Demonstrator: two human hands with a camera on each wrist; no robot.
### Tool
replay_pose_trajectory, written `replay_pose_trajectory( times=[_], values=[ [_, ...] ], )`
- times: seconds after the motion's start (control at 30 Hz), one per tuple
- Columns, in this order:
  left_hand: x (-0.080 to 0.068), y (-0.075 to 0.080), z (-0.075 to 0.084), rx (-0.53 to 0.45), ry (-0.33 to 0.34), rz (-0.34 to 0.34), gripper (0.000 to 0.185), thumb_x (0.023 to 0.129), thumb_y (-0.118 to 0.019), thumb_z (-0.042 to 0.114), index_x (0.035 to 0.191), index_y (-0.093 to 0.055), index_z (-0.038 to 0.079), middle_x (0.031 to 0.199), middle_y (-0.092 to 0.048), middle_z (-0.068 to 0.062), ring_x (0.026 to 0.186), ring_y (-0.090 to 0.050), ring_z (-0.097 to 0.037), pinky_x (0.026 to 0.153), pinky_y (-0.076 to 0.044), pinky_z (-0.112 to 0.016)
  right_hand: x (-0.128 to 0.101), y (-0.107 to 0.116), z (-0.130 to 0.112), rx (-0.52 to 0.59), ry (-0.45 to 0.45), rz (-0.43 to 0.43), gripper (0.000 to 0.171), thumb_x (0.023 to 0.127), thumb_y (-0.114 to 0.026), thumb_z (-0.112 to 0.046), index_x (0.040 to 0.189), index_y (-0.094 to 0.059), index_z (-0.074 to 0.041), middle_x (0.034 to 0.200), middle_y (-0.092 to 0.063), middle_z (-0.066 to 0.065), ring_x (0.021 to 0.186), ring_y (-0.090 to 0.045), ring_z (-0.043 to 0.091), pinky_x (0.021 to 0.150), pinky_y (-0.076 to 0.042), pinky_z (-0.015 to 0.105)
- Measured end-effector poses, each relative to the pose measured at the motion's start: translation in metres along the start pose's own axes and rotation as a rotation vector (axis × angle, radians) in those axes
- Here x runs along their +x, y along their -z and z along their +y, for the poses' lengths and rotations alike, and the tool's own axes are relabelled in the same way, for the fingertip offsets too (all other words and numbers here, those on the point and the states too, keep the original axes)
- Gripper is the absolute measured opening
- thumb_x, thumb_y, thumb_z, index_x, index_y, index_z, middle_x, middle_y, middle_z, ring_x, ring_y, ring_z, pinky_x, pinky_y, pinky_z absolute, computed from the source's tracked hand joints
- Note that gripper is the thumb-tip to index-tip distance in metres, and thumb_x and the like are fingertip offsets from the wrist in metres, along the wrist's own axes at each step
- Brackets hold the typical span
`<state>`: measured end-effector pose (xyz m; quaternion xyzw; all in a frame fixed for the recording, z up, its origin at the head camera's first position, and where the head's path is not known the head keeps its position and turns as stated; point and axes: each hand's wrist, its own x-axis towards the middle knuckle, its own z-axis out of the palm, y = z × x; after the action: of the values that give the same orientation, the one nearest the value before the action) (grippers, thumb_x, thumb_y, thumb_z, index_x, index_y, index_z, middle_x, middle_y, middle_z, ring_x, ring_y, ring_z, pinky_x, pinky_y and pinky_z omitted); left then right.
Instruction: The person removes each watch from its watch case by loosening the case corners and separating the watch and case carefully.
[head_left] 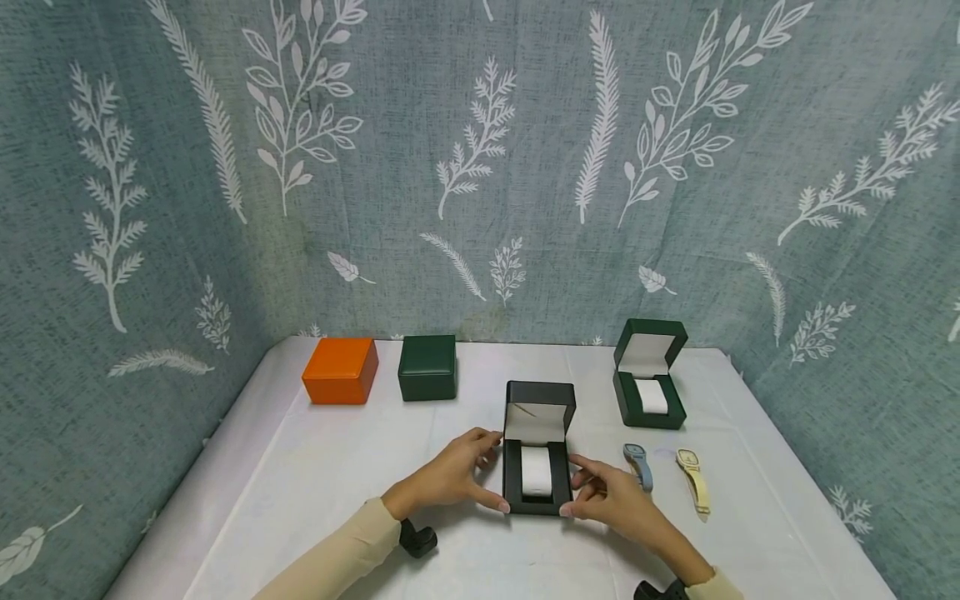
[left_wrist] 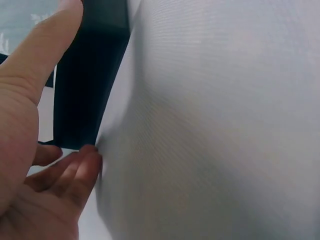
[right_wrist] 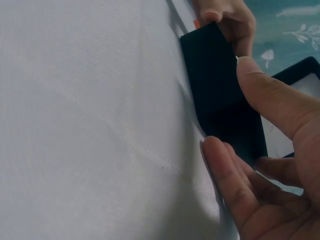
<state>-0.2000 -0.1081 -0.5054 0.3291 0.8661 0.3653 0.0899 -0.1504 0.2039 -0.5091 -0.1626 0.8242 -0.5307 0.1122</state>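
A black watch box point(head_left: 513, 479) stands on the table with its lid raised, a white cushion point(head_left: 536, 472) inside. My left hand point(head_left: 450, 473) holds its left side, thumb at the front corner and fingers towards the back. On the right side, my right hand point(head_left: 617, 500) holds it the same way, thumb at the front corner. Dark outer walls of the box point(left_wrist: 87, 90) show between thumb and fingers in the left wrist view. The right wrist view shows the thumb point(right_wrist: 255, 82) against the box point(right_wrist: 215, 75), other fingertips low along it.
Right of the box lie a blue watch point(head_left: 638, 467) and a yellow watch point(head_left: 695, 482). Behind them stands an open green watch box point(head_left: 627, 400) with a white cushion. Closed orange point(head_left: 340, 371) and green point(head_left: 427, 368) boxes sit at the back left. A patterned curtain point(head_left: 405, 167) surrounds the table.
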Motion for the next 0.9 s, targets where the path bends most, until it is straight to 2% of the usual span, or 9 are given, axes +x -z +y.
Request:
replay_pose_trajectory(
  times=[0.23,0.53,0.73,0.9],
  values=[
    [0.003,-0.002,0.000,-0.016,0.008,-0.027,0.116,0.071,-0.096,0.041,0.155,-0.034,-0.009,0.141,-0.048,-0.010,0.109,-0.057,-0.016,0.095,-0.051,-0.029,-0.001,-0.003,0.000,-0.008,0.024,0.008,0.087,0.082,-0.089,-0.022,0.149,-0.044,0.010,0.115,-0.063,0.012,0.086,-0.066,0.014,0.071,-0.056,0.024],
    [0.009,-0.005,-0.005,-0.007,-0.013,-0.007,0.113,0.068,-0.096,0.047,0.152,-0.041,-0.006,0.139,-0.051,-0.008,0.117,-0.057,-0.016,0.101,-0.050,-0.030,0.004,-0.011,0.003,-0.121,0.067,0.094,0.091,0.075,-0.094,-0.027,0.144,-0.050,0.012,0.116,-0.062,0.012,0.091,-0.065,0.016,0.078,-0.059,0.024],
    [0.014,-0.002,-0.001,0.001,-0.016,0.016,0.113,0.067,-0.096,0.048,0.152,-0.043,-0.005,0.139,-0.052,-0.008,0.117,-0.058,-0.017,0.102,-0.050,-0.033,0.006,-0.010,0.003,-0.083,0.075,0.129,0.087,0.076,-0.094,-0.024,0.143,-0.051,0.011,0.119,-0.060,0.012,0.101,-0.065,0.020,0.086,-0.058,0.027],
    [0.022,0.001,0.001,-0.030,0.006,0.019,0.113,0.069,-0.095,0.049,0.153,-0.041,-0.004,0.142,-0.050,-0.009,0.119,-0.060,-0.019,0.103,-0.050,-0.034,0.012,-0.003,0.000,-0.093,0.061,0.157,0.086,0.075,-0.094,-0.020,0.143,-0.052,0.011,0.118,-0.061,0.012,0.102,-0.064,0.023,0.087,-0.058,0.027]
  ],
)
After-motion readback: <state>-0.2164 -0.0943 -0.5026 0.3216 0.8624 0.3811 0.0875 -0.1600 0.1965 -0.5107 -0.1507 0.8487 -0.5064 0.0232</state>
